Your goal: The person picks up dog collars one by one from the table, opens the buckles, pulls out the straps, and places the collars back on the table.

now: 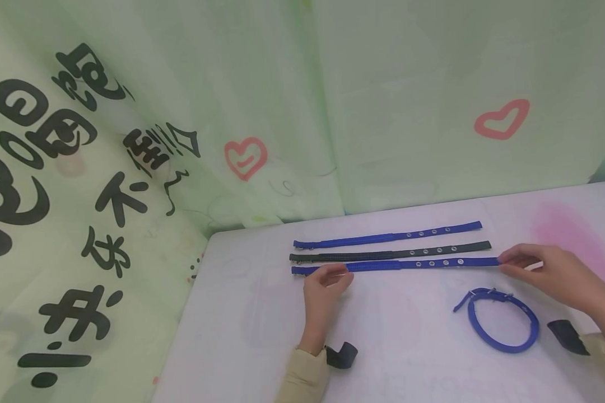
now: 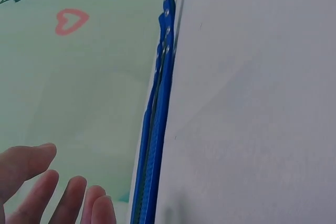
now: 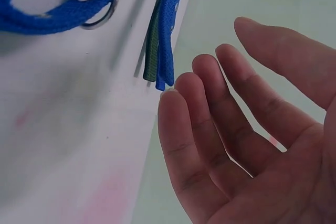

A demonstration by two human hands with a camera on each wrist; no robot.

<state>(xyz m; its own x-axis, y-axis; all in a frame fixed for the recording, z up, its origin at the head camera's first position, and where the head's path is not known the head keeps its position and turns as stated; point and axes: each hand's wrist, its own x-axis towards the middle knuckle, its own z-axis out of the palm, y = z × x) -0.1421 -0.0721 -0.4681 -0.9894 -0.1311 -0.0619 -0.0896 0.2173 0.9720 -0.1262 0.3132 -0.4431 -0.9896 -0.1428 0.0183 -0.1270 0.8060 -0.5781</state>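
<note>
Three pet collars lie straightened side by side on the white table: a far blue collar (image 1: 368,239), a dark green collar (image 1: 373,256) and a near blue collar (image 1: 378,265). Each has metal eyelets toward its right end and a buckle at the left. At the near blue collar's buckle end is my left hand (image 1: 325,296), its fingers loosely bent and apart in the left wrist view. By the eyelet end is my right hand (image 1: 554,274); in the right wrist view its fingers stretch out loosely, fingertips close to the strap ends, nothing gripped.
A fourth blue collar (image 1: 504,347), buckled into a loop, lies on the table (image 1: 408,347) in front of my right hand. Behind the table hangs a pale green curtain (image 1: 383,112) with red hearts and black writing. Dark straps (image 1: 341,355) show at both wrists.
</note>
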